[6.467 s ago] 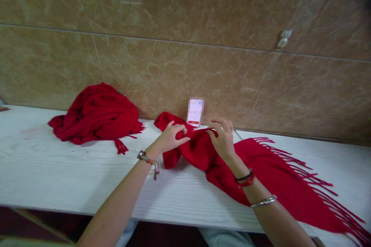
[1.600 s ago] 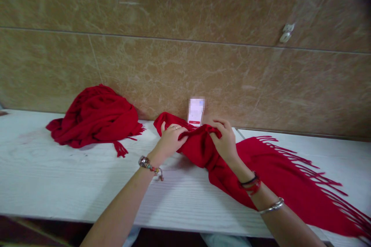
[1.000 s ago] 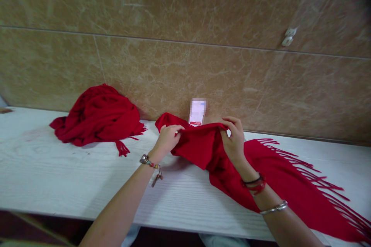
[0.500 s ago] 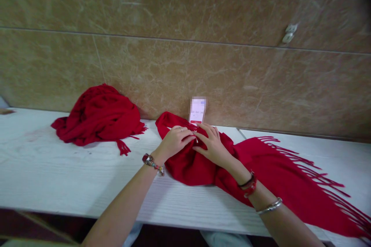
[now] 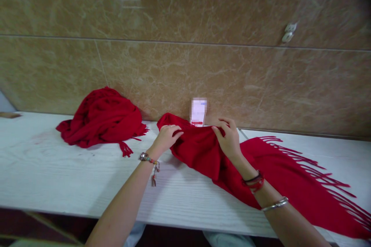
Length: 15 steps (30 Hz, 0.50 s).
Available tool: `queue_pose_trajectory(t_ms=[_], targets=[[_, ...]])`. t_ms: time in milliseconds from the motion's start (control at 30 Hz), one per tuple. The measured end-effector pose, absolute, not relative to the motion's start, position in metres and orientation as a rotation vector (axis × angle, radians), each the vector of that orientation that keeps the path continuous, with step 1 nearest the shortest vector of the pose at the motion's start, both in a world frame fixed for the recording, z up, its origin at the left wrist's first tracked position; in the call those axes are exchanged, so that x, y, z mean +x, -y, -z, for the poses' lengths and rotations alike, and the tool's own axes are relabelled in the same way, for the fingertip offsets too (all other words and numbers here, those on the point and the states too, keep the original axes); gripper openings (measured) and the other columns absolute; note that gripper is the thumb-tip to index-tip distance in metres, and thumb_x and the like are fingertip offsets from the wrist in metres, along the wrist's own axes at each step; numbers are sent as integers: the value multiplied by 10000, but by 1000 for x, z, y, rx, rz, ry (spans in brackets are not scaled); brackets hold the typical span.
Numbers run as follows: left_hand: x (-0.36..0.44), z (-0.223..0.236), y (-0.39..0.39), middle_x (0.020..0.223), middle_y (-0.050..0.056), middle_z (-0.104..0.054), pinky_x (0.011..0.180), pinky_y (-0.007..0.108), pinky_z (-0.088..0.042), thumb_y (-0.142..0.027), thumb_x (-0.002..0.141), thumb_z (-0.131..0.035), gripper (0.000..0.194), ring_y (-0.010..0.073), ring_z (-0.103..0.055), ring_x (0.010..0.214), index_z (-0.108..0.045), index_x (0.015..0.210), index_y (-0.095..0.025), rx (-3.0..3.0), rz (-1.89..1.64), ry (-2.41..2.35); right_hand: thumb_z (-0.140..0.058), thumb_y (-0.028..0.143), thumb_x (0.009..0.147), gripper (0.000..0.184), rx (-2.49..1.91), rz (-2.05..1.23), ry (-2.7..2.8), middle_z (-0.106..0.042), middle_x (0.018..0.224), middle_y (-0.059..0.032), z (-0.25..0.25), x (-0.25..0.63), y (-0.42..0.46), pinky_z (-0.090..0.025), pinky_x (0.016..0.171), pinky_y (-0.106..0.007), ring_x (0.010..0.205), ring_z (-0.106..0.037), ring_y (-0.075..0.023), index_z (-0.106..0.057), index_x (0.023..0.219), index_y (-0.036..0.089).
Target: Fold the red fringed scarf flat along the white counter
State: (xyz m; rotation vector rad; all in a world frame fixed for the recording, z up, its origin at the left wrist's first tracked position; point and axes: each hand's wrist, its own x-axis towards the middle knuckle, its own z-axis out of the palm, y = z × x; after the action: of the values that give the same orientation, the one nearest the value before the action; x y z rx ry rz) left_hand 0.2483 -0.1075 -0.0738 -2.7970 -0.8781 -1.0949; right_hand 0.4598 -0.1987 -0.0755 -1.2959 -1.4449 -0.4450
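Observation:
A red fringed scarf lies across the right half of the white table, its fringe spread toward the right edge. Its left part is bunched and lifted a little between my hands. My left hand pinches the scarf's upper edge near its left end. With thumb and fingers, my right hand grips the same edge farther right, so the cloth between them hangs in folds. Both wrists wear bracelets.
A second red scarf sits in a crumpled heap on the left of the white table. A lit phone leans against the brown marble wall behind my hands. A small white fixture is on the wall.
My hands were close together over the bunched scarf. They have moved apart, the left to the left and the right to the right, stretching the upper edge between them.

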Motion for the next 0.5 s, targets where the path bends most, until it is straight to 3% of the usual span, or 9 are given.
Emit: queue_pose_trajectory(t_ms=[167, 333, 500], targets=[[248, 59, 123, 772, 20, -620, 752, 286, -423, -229, 845, -486, 129, 151, -563, 764, -583, 789, -166, -2588, 1490, 783, -486, 271, 811, 151, -1316, 622, 1418, -517, 1083, -124, 74, 460, 201, -364, 901, -482, 1042, -468, -259, -611, 840, 192], [256, 62, 133, 753, 20, -613, 718, 273, -431, -218, 856, -466, 146, 147, -556, 744, -589, 796, -169, -2689, 1290, 569, -530, 260, 774, 332, -1291, 711, 1784, -447, 1260, -96, 76, 437, 212, -159, 994, -591, 1209, -329, -290, -535, 1107, 249], [262, 65, 137, 718, 29, -613, 727, 296, -429, -249, 855, -473, 176, 156, -546, 726, -596, 770, -156, -2665, 1285, 439, -501, 163, 768, 131, -1244, 530, 1887, -524, 1155, -89, 82, 430, 212, -211, 981, -575, 1135, -419, -267, -602, 828, 219]])
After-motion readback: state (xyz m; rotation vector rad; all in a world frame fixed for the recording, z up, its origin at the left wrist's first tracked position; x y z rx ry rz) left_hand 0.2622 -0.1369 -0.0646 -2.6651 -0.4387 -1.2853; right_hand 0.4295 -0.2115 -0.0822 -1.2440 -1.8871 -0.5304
